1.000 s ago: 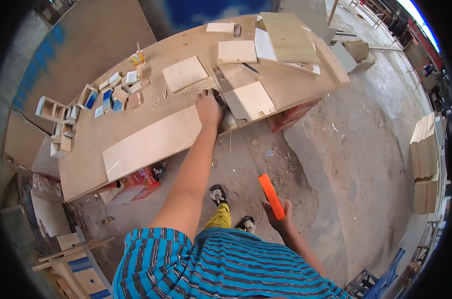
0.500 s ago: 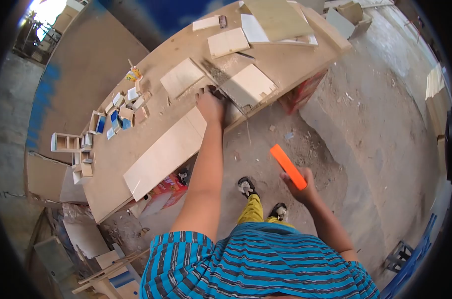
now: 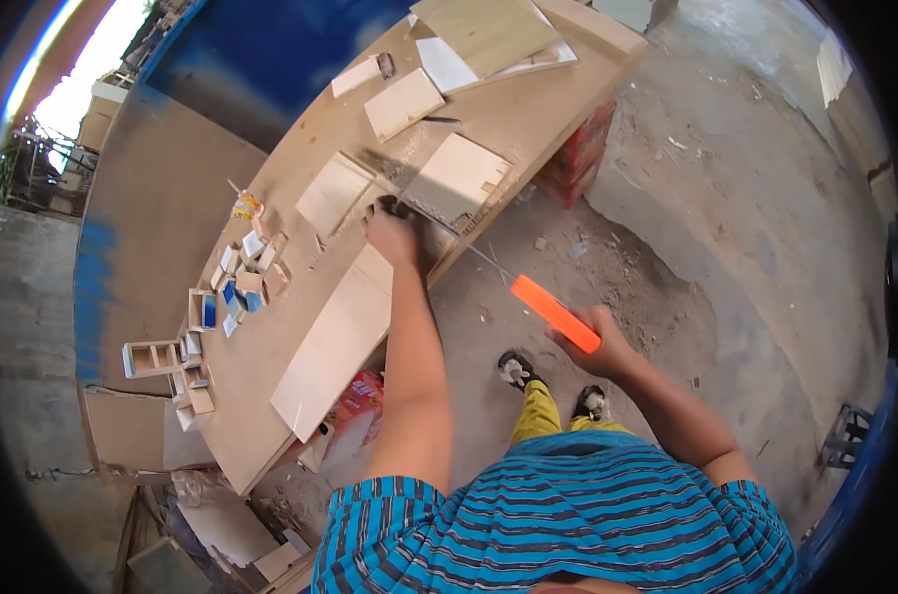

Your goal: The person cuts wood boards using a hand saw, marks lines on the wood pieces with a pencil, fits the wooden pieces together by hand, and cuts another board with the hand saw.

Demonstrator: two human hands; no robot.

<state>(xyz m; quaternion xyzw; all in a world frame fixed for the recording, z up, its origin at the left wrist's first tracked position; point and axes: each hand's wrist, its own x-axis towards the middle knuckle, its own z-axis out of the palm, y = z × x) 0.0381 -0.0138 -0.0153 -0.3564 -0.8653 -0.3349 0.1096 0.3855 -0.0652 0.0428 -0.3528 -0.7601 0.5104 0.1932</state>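
We noted the orange-handled saw (image 3: 558, 315), clamped in the right hand (image 3: 604, 342), had come nearer the left hand (image 3: 394, 236), above the long board (image 3: 332, 342) on the workbench (image 3: 246, 391): probably a forward stroke. We could not tell the left's grip.

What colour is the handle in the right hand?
Bright orange. The handle in the right hand shows clearly in the head view, the only one.
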